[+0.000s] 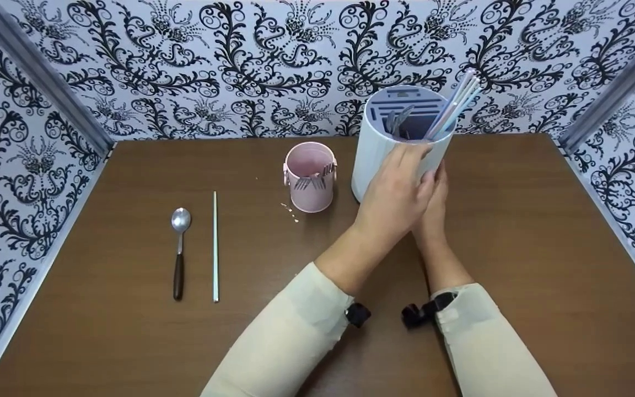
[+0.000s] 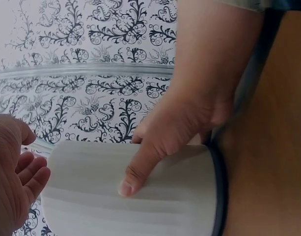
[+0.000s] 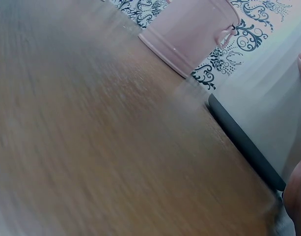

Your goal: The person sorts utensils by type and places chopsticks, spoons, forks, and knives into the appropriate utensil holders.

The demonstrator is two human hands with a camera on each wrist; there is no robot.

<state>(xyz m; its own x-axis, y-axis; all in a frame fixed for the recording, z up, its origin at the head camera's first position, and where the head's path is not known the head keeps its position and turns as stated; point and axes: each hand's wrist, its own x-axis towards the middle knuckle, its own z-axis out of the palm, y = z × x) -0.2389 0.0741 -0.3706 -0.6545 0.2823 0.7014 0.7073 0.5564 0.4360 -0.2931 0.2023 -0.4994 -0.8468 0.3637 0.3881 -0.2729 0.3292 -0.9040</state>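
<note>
A tall white utensil holder (image 1: pixel 370 160) with a slotted grey top stands at the back right. Chopsticks (image 1: pixel 457 102) lean out of its right side, and metal cutlery (image 1: pixel 400 118) shows in its opening. My right hand (image 1: pixel 433 212) grips the lower part of the holder, its thumb lying across the wall in the left wrist view. My left hand (image 1: pixel 397 193) is at the front rim with loosely bent fingers (image 2: pixel 36 179). Nothing shows between them; whether they touch the rim I cannot tell. In the right wrist view only part of the right hand (image 3: pixel 298 191) appears.
Left of the holder stands a pink cup (image 1: pixel 312 196) with several forks (image 1: pixel 311 182) at its front rim. A dark-handled spoon (image 1: pixel 179 253) and a pale chopstick (image 1: pixel 215 248) lie on the brown table (image 1: pixel 102 331). Patterned panels (image 1: pixel 273 71) enclose the back and sides.
</note>
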